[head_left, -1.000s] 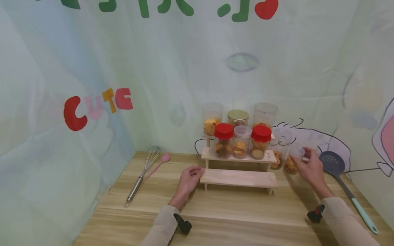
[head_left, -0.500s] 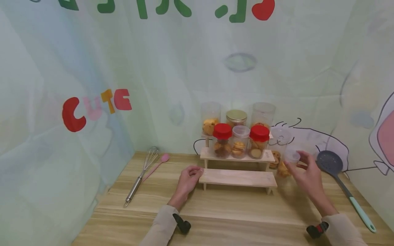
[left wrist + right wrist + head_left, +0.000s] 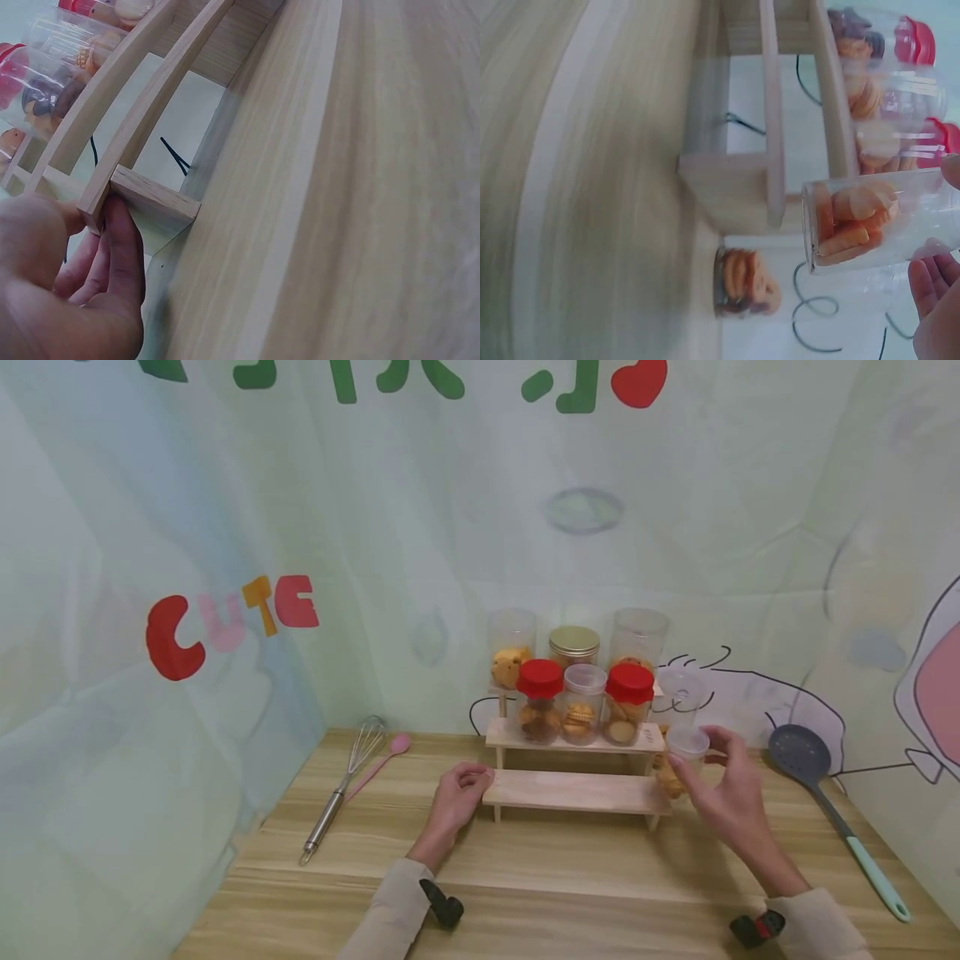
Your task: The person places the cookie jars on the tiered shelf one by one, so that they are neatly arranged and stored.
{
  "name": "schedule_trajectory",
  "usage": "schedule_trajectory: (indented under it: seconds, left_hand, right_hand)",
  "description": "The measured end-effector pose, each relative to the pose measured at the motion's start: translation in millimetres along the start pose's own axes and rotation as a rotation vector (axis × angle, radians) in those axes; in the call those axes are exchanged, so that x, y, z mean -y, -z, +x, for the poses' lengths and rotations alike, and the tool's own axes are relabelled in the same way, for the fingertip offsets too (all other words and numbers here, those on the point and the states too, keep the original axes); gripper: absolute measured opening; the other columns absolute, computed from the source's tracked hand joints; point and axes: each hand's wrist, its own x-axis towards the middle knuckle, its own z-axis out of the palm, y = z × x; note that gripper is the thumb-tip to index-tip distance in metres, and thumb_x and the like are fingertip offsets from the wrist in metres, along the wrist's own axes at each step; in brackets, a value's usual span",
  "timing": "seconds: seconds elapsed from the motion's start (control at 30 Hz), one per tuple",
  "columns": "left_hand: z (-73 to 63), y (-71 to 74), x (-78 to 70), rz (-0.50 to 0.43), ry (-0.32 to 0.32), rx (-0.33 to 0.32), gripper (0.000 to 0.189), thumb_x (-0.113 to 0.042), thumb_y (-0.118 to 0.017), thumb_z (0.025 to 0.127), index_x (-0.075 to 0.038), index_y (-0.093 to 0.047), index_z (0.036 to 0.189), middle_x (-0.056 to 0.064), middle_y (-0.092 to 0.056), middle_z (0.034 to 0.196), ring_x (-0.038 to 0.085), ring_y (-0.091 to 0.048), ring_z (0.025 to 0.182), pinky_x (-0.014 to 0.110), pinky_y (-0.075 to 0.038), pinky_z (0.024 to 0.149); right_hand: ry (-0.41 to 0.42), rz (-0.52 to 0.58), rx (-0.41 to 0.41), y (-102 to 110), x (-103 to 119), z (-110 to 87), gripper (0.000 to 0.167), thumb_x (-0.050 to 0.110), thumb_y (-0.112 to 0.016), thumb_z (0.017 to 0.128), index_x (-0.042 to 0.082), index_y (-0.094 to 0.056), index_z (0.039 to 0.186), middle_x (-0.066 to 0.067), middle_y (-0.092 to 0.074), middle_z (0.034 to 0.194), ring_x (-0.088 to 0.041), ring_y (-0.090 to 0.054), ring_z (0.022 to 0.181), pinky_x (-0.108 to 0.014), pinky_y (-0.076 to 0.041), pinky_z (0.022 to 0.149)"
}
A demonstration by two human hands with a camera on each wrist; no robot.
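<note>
My left hand [image 3: 456, 797] pinches the left end of the bottom step of a wooden tiered rack [image 3: 577, 791]; in the left wrist view the thumb is above the board and the fingers [image 3: 124, 251] below it. With thumb and fingers my right hand [image 3: 731, 789] grips the upper part of a clear cookie jar [image 3: 885, 217] with a pale lid. It hangs off the table beside the rack's right end, cookies at its bottom. Red-lidded jars [image 3: 540, 679] flank a clear-lidded jar [image 3: 581, 703] on the middle step. The bottom step is bare.
On the top step stand two tall clear jars and a gold-lidded jar [image 3: 574, 643]. Another cookie jar [image 3: 746, 281] stands on the table right of the rack. A whisk [image 3: 341, 797] and pink spoon [image 3: 382, 764] lie left, a slotted skimmer [image 3: 813, 768] right. A printed curtain hangs behind.
My right hand has lifted the cookie jar off the table and carried it left, toward the right end of the rack. My left hand keeps its place on the bottom step.
</note>
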Motion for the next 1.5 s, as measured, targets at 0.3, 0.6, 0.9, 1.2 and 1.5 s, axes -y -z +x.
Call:
schedule_trajectory:
  seconds: [0.3, 0.6, 0.9, 1.2, 1.5]
  left_hand:
    - [1.3, -0.5, 0.6, 0.007, 0.011, -0.002, 0.032, -0.026, -0.072, 0.105, 0.001, -0.073, 0.124, 0.016, -0.079, 0.115, 0.008, -0.066, 0.094, 0.024, -0.051, 0.080]
    - [2.7, -0.3, 2.6, 0.011, 0.025, -0.002, 0.029, -0.025, -0.071, 0.105, -0.001, -0.073, 0.123, 0.014, -0.079, 0.113, 0.009, -0.066, 0.093, 0.024, -0.051, 0.080]
    - [3.5, -0.2, 3.5, 0.004, 0.015, 0.003, 0.029, -0.024, -0.071, 0.105, -0.001, -0.073, 0.123, 0.014, -0.079, 0.113, 0.007, -0.065, 0.091, 0.024, -0.052, 0.079]
    - [4.5, -1.7, 2.5, 0.000, 0.019, 0.003, 0.030, -0.024, -0.072, 0.105, 0.000, -0.073, 0.123, 0.014, -0.079, 0.112, 0.006, -0.065, 0.090, 0.023, -0.052, 0.078]
    - [3.7, -0.9, 2.5, 0.001, 0.031, 0.002, 0.030, -0.025, -0.071, 0.106, -0.001, -0.073, 0.124, 0.014, -0.079, 0.113, 0.007, -0.065, 0.090, 0.022, -0.052, 0.077]
  right_hand:
    - [0.012, 0.048, 0.084, -24, 23, 0.0, 0.066, 0.017, -0.087, 0.093, -0.003, -0.049, 0.144, -0.022, -0.063, 0.136, -0.034, -0.064, 0.116, -0.004, -0.041, 0.094]
    - [0.023, 0.176, 0.209, -60, 49, -2.0, 0.062, 0.021, -0.092, 0.089, 0.006, -0.057, 0.138, -0.010, -0.071, 0.125, -0.026, -0.075, 0.103, -0.030, -0.064, 0.086]
    - [0.021, 0.242, 0.321, -90, 64, 2.8, 0.065, 0.030, -0.094, 0.087, 0.012, -0.059, 0.139, -0.012, -0.075, 0.128, -0.028, -0.077, 0.110, -0.035, -0.066, 0.087]
    - [0.029, 0.265, 0.307, -102, 67, 10.2, 0.067, 0.028, -0.095, 0.086, 0.009, -0.063, 0.141, -0.011, -0.074, 0.128, -0.029, -0.075, 0.114, -0.041, -0.065, 0.092]
    - [-0.004, 0.265, 0.323, -104, 65, 11.1, 0.069, 0.025, -0.096, 0.085, 0.010, -0.062, 0.143, -0.013, -0.075, 0.132, -0.032, -0.076, 0.117, -0.043, -0.064, 0.094]
